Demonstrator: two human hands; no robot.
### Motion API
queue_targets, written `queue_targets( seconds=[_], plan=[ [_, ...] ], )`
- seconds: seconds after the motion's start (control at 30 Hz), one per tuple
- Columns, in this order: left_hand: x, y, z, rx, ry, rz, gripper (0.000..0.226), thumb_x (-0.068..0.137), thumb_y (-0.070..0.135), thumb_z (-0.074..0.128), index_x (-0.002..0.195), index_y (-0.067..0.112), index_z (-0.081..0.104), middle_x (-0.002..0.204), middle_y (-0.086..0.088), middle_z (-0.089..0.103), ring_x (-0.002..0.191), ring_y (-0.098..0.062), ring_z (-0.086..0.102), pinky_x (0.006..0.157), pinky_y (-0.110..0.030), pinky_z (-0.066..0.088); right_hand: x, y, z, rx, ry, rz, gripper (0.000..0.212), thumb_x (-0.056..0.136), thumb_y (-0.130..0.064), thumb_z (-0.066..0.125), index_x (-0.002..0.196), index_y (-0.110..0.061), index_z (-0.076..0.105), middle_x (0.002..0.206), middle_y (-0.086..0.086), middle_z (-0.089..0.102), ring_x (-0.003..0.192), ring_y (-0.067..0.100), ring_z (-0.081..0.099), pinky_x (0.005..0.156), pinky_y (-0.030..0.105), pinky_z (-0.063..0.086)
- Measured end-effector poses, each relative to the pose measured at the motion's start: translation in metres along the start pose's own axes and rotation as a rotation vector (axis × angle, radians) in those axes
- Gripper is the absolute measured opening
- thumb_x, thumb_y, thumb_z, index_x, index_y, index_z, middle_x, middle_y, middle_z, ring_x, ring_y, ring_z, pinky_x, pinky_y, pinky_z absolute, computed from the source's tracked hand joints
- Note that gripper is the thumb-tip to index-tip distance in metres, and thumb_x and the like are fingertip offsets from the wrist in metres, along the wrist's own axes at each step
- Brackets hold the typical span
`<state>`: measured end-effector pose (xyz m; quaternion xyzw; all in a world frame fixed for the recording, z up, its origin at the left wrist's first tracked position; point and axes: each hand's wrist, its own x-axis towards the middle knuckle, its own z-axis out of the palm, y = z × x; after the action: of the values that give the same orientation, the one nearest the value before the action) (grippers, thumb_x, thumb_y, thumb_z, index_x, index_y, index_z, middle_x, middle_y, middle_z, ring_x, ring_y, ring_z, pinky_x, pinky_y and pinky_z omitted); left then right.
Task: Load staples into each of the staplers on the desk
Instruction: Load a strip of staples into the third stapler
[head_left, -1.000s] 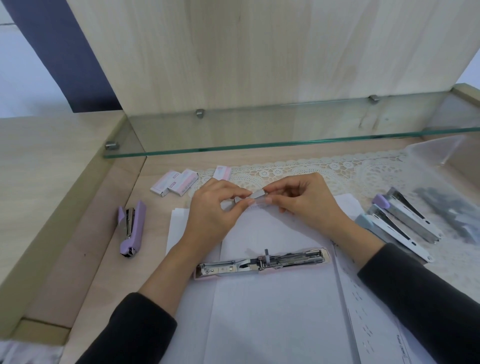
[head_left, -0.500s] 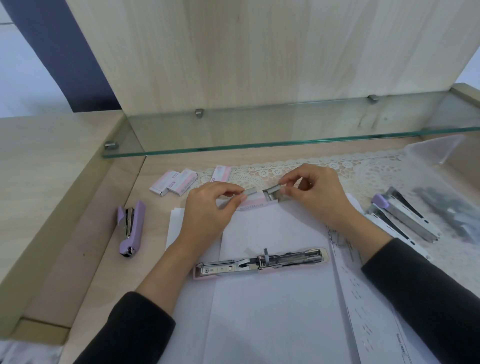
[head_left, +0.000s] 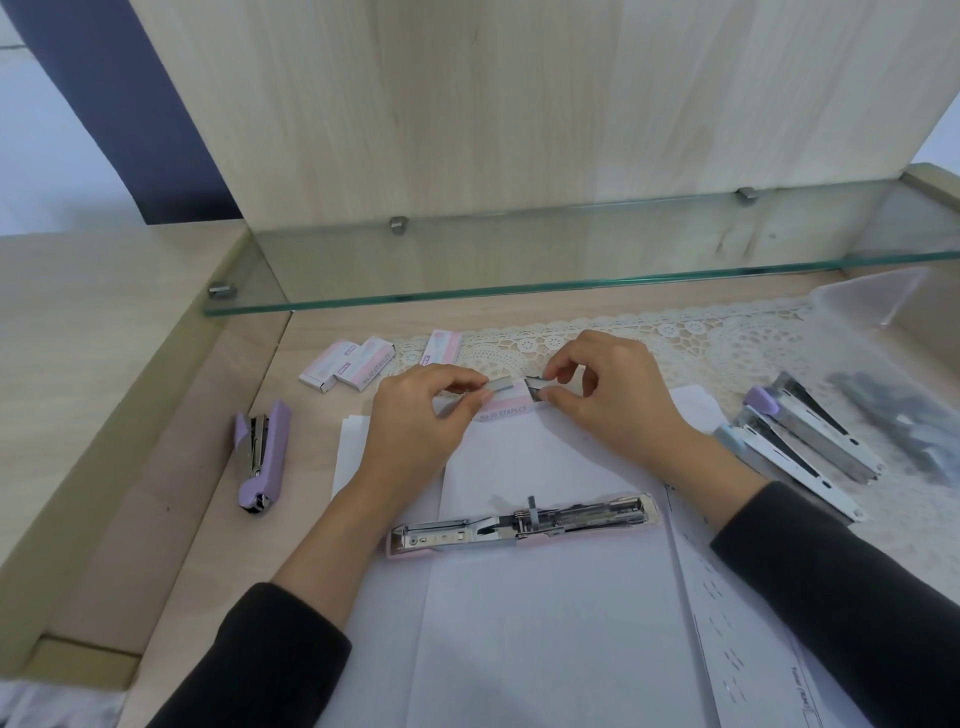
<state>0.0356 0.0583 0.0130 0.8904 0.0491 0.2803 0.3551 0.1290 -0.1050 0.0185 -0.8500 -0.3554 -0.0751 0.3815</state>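
A pink stapler (head_left: 524, 522) lies opened flat on white paper near me, its metal channel facing up. Behind it, my left hand (head_left: 415, 421) pinches a strip of staples (head_left: 501, 384) between thumb and forefinger. My right hand (head_left: 613, 395) pinches the open end of a pink staple box (head_left: 511, 408) marked "No 10 STAPLES", right beside the strip. A closed purple stapler (head_left: 260, 457) lies at the left. Two opened staplers, one purple (head_left: 810, 426) and one pale blue (head_left: 784, 470), lie at the right.
Three more pink staple boxes (head_left: 353, 364) sit at the back on the desk and lace mat (head_left: 701, 338). A clear plastic bag (head_left: 893, 395) with dark items lies far right. A glass shelf (head_left: 571, 275) overhangs the back. White sheets (head_left: 545, 623) cover the near desk.
The hands drew apart: the staple strip came out of the box to the left, while my right hand shifted right and stayed on the box's open end.
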Motion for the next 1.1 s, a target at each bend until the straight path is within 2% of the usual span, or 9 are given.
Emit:
queue_targets(
  seconds=[0.13, 0.23, 0.3, 0.43, 0.6, 0.67, 0.8, 0.97, 1.1],
  plan=[
    [0.000, 0.000, 0.000, 0.005, 0.003, -0.001, 0.022, 0.074, 0.027, 0.063, 0.085, 0.012, 0.073, 0.080, 0.012, 0.065, 0.080, -0.002, 0.059, 0.073, -0.004, 0.040, 0.001, 0.000, -0.001, 0.019, -0.038, 0.053, 0.010, 0.068, -0.022, 0.076, 0.075, -0.016, 0.072, 0.076, 0.000, 0.060, 0.056, -0.002, 0.039, 0.063, 0.030, 0.041],
    [-0.001, 0.000, 0.000, 0.007, 0.000, -0.006, 0.022, 0.074, 0.028, 0.063, 0.086, 0.012, 0.073, 0.081, 0.011, 0.066, 0.080, -0.002, 0.059, 0.073, -0.005, 0.041, 0.001, -0.002, -0.002, 0.063, -0.059, 0.057, 0.005, 0.069, -0.017, 0.075, 0.073, -0.017, 0.072, 0.080, 0.005, 0.064, 0.051, 0.001, 0.042, 0.062, 0.029, 0.042],
    [0.000, -0.001, -0.001, 0.001, 0.009, -0.013, 0.021, 0.075, 0.026, 0.062, 0.086, 0.011, 0.072, 0.081, 0.008, 0.067, 0.078, 0.000, 0.058, 0.071, -0.004, 0.040, 0.000, -0.001, -0.004, 0.103, -0.063, 0.092, 0.008, 0.072, -0.011, 0.072, 0.077, -0.017, 0.071, 0.080, 0.001, 0.065, 0.050, 0.005, 0.047, 0.060, 0.015, 0.040],
    [0.001, 0.000, -0.003, -0.019, 0.042, -0.052, 0.007, 0.078, 0.012, 0.069, 0.084, 0.009, 0.071, 0.077, 0.005, 0.065, 0.066, 0.008, 0.056, 0.063, -0.002, 0.038, 0.001, -0.001, -0.009, 0.118, -0.122, 0.165, 0.015, 0.077, -0.006, 0.066, 0.090, -0.013, 0.071, 0.065, -0.020, 0.052, 0.055, -0.009, 0.049, 0.056, 0.002, 0.037],
    [0.000, -0.002, -0.003, -0.077, 0.020, -0.108, 0.006, 0.078, 0.008, 0.068, 0.084, 0.008, 0.071, 0.076, 0.006, 0.066, 0.064, 0.006, 0.058, 0.062, -0.003, 0.042, 0.000, 0.000, -0.007, 0.184, -0.101, 0.219, 0.014, 0.073, -0.010, 0.072, 0.087, -0.013, 0.071, 0.043, -0.022, 0.053, 0.049, -0.008, 0.048, 0.050, 0.003, 0.035],
    [-0.001, -0.002, -0.002, -0.094, 0.023, -0.117, 0.006, 0.079, 0.006, 0.068, 0.084, 0.006, 0.070, 0.075, 0.007, 0.065, 0.064, 0.008, 0.059, 0.063, -0.003, 0.043, -0.001, 0.000, -0.005, 0.202, -0.087, 0.232, 0.011, 0.071, -0.011, 0.073, 0.082, -0.013, 0.072, 0.044, -0.032, 0.053, 0.047, -0.006, 0.048, 0.047, 0.004, 0.034],
    [-0.001, -0.002, -0.001, -0.146, 0.031, -0.163, 0.006, 0.079, 0.006, 0.067, 0.085, 0.007, 0.070, 0.076, 0.004, 0.067, 0.064, 0.006, 0.060, 0.066, -0.007, 0.047, -0.001, -0.004, -0.001, 0.214, -0.045, 0.195, 0.003, 0.070, -0.010, 0.075, 0.073, -0.011, 0.073, 0.058, -0.021, 0.055, 0.049, -0.004, 0.049, 0.048, 0.006, 0.033],
    [-0.003, 0.002, 0.001, -0.166, 0.039, -0.195, 0.005, 0.080, 0.008, 0.067, 0.083, 0.011, 0.068, 0.076, 0.009, 0.065, 0.066, 0.007, 0.061, 0.067, -0.007, 0.048, -0.002, -0.008, 0.002, 0.160, -0.109, 0.138, 0.011, 0.073, -0.011, 0.071, 0.084, -0.011, 0.074, 0.068, -0.012, 0.061, 0.054, -0.009, 0.051, 0.054, 0.003, 0.035],
    [-0.006, 0.008, 0.003, -0.181, 0.036, -0.208, 0.008, 0.079, 0.010, 0.068, 0.079, 0.018, 0.065, 0.076, 0.014, 0.064, 0.069, 0.009, 0.062, 0.067, -0.005, 0.047, -0.001, -0.009, 0.003, 0.153, -0.090, 0.157, 0.013, 0.075, -0.007, 0.068, 0.086, -0.009, 0.074, 0.060, -0.014, 0.057, 0.053, -0.011, 0.051, 0.056, 0.002, 0.036]
  ],
)
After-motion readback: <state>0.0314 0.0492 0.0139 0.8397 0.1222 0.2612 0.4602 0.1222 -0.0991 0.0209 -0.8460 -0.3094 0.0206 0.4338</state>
